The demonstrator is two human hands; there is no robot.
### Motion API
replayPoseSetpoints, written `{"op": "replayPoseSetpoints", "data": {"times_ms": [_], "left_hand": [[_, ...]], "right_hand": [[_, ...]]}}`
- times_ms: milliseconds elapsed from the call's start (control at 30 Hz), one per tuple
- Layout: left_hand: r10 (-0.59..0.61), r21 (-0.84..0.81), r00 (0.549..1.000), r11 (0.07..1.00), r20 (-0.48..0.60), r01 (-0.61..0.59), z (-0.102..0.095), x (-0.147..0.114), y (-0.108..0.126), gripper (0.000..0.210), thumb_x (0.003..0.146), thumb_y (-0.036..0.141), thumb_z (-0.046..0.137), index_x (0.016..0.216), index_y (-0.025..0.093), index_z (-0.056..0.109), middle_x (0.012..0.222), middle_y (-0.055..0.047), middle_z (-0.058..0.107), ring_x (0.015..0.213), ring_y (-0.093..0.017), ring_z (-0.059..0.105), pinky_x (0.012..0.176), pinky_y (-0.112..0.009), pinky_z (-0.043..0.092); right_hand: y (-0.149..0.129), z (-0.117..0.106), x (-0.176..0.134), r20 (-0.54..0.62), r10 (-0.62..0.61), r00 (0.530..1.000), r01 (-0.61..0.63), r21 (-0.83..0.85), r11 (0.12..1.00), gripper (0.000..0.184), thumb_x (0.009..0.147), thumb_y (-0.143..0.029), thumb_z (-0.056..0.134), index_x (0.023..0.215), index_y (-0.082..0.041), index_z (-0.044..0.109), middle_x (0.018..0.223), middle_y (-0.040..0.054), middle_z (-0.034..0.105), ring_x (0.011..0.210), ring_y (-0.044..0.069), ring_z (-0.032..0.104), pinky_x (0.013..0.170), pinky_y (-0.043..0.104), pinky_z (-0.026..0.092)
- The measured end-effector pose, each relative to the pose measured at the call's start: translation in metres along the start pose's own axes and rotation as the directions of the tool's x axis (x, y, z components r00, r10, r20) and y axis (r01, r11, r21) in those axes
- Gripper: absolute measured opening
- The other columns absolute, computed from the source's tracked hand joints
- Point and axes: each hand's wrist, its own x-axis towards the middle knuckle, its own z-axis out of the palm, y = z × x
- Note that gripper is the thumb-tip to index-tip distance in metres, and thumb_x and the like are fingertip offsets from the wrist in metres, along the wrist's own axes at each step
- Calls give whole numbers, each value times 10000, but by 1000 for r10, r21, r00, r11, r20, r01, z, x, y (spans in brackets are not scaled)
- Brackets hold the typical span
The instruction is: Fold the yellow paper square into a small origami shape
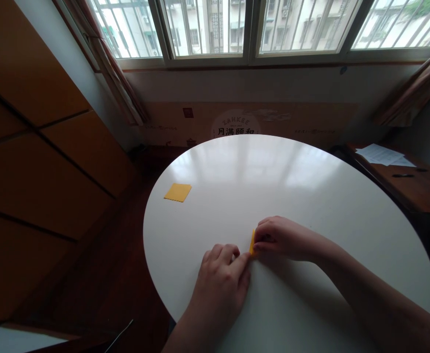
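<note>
A small piece of folded yellow paper [252, 242] is on the white round table, mostly hidden by fingers. My right hand [279, 238] is closed, its thumb and curled fingers pinching the paper's right side. My left hand [224, 274] lies to the lower left with fingers bent. Its index finger and thumb come together at the paper's near end and press on it. A flat stack of square yellow paper [178, 192] rests at the table's left side, away from both hands.
The white round table [222, 196] has a curved edge on all sides. White sheets [382, 154] and a dark object [403, 175] lie on a brown wooden desk [420, 189] at right. Wooden cabinets [34, 166] stand at left, with barred windows [205, 29] behind.
</note>
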Motion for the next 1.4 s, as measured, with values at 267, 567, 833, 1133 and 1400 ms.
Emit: {"op": "replayPoseSetpoints", "data": {"times_ms": [267, 567, 833, 1133, 1400], "left_hand": [[-2, -23, 1000, 1000, -12, 1, 2, 0, -2, 329, 899, 156, 589, 1218, 204, 654, 1113, -76, 629, 1028, -269, 530, 925, -479, 460], [61, 94, 997, 994, -40, -57, 10, -3, -1, 479, 927, 111, 507, 1380, 258, 555, 1059, -69, 611, 982, -266, 524, 851, -461, 463], [56, 108, 998, 993, -31, -52, 9, -3, -1, 435, 948, 132, 489, 1361, 247, 565, 1054, -72, 606, 970, -262, 524, 850, -453, 458], [56, 95, 998, 994, -34, -53, 9, -2, -1, 375, 964, 162, 487, 1316, 240, 590, 1062, -74, 612, 979, -261, 532, 857, -439, 456], [57, 96, 998, 994, -27, -54, 11, -3, -2, 397, 942, 154, 504, 1324, 234, 579, 1073, -79, 618, 990, -267, 538, 874, -450, 454]], "right_hand": [[-4, 1, 3, 2, 104, 995, -104, -19, 994, 160, 871, -279, 641, 845, -210, 783, 798, 37, 747, 721, 175, 636, 648, 271, 414], [-5, -2, 9, 8, 163, 987, -163, 46, 986, 149, 843, -297, 668, 827, -205, 784, 766, 24, 744, 677, 154, 623, 596, 255, 396], [-3, -3, 6, 17, 140, 990, -141, 104, 985, 140, 840, -267, 657, 836, -208, 785, 747, 10, 738, 673, 147, 637, 592, 245, 413], [-2, -2, -2, 9, 177, 984, -175, 220, 960, 128, 831, -276, 678, 922, -208, 738, 799, 19, 713, 709, 151, 612, 628, 234, 458], [-9, 8, 0, -45, 140, 989, -135, 87, 987, 125, 842, -166, 577, 958, -211, 598, 826, 17, 667, 721, 154, 577, 615, 240, 417]]}}
